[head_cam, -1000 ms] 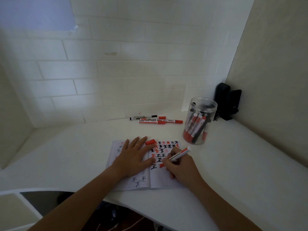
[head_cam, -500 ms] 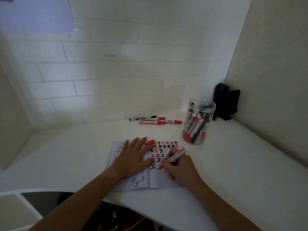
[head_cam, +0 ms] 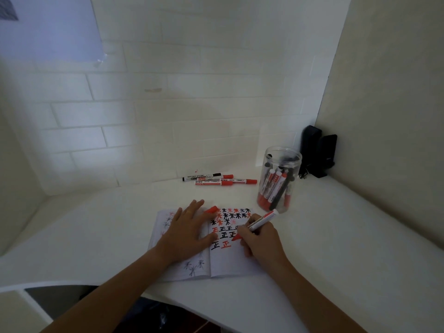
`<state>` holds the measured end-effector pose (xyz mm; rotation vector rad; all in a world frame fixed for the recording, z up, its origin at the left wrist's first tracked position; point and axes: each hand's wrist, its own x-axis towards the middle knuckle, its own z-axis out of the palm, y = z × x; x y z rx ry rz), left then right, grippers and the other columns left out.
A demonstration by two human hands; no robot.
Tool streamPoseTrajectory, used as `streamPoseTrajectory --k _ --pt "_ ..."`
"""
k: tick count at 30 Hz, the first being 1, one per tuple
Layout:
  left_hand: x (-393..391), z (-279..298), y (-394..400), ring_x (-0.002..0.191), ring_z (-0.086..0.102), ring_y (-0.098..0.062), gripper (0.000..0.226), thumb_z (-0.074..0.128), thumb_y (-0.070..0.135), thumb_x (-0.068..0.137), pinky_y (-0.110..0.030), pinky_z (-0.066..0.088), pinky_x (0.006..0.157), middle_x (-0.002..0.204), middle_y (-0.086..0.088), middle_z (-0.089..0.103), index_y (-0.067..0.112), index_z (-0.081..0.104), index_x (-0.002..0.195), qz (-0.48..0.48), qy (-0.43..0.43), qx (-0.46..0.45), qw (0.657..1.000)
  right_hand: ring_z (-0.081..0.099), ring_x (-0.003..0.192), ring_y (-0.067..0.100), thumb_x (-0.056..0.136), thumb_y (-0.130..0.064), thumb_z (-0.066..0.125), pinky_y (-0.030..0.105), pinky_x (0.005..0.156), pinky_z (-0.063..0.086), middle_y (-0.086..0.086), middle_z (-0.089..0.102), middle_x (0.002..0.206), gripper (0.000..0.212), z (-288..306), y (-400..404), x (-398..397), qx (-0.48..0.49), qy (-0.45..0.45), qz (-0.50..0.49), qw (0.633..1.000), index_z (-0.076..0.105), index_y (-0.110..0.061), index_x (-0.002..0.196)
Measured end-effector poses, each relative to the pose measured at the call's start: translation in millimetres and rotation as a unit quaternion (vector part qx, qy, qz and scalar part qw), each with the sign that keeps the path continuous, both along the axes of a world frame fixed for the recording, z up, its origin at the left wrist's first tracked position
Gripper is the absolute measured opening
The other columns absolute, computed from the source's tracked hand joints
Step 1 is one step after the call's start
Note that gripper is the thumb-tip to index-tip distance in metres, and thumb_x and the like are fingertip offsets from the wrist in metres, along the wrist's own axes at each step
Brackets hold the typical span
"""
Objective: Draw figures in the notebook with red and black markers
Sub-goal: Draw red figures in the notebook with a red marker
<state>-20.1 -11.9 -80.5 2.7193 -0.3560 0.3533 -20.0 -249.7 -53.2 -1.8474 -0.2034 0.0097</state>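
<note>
Notebook sits open near the desk's front edge, upper right page already packed with red and black figures, lower part still blank. Left hand lies flat, fingers spread, across the fold. Right hand pinches a red marker, tip beside the third row.

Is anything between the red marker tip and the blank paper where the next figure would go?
Nothing visible. The right hand holds the red marker with its tip at the notebook page, beside the last red figure. The left hand lies flat on the left page, clear of that spot.
</note>
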Motion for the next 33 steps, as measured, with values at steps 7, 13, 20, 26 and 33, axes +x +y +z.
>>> streamPoseTrajectory --k 7,13,20,26,33 --pt "14 25 -14 0.112 0.050 -0.006 0.039 0.062 0.046 0.095 -0.029 0.045 0.097 0.124 0.009 0.055 0.026 0.059 0.128 0.017 -0.127 -0.069 0.989 0.057 0.044 0.019 0.099 -0.027 0.070 0.024 0.044 0.044 0.011 0.068 0.062 0.029 -2 1 7 0.029 0.010 0.028 0.999 0.058 -0.002 0.089" --pt "27 15 -23 0.095 0.043 -0.006 0.025 0.058 0.042 0.098 -0.026 0.041 0.084 0.099 0.011 0.058 0.024 0.075 0.105 0.042 -0.077 -0.078 0.993 0.058 0.050 0.018 0.098 -0.019 0.070 0.023 0.046 0.044 0.008 0.065 0.059 0.005 3 -3 7 0.079 -0.006 0.049 0.996 0.067 -0.015 0.098" --pt "22 11 -17 0.095 0.048 -0.012 0.021 0.063 0.029 0.096 -0.027 0.044 0.081 0.102 0.005 0.065 0.022 0.075 0.112 -0.051 -0.093 -0.006 0.994 0.061 0.055 0.029 0.102 -0.012 0.059 0.029 0.046 0.043 0.024 0.069 0.086 0.011 2 -2 14 0.174 0.058 0.035 0.982 0.070 -0.009 0.105" --pt "12 7 -20 0.093 0.047 -0.008 0.013 0.060 0.022 0.097 -0.020 0.037 0.079 0.099 0.011 0.063 0.025 0.065 0.108 -0.018 -0.100 -0.089 0.991 0.057 0.050 0.026 0.102 -0.011 0.059 0.027 0.046 0.039 0.031 0.067 0.088 0.017 -1 -4 14 0.155 0.048 0.044 0.986 0.053 0.002 0.093" --pt "11 7 -22 0.088 0.048 -0.007 0.011 0.060 0.022 0.098 -0.021 0.038 0.074 0.093 0.015 0.061 0.026 0.064 0.107 -0.010 -0.099 -0.097 0.990 0.056 0.050 0.026 0.101 -0.012 0.060 0.025 0.044 0.038 0.030 0.067 0.090 0.014 1 -3 9 0.151 0.029 0.062 0.986 0.055 -0.001 0.094"
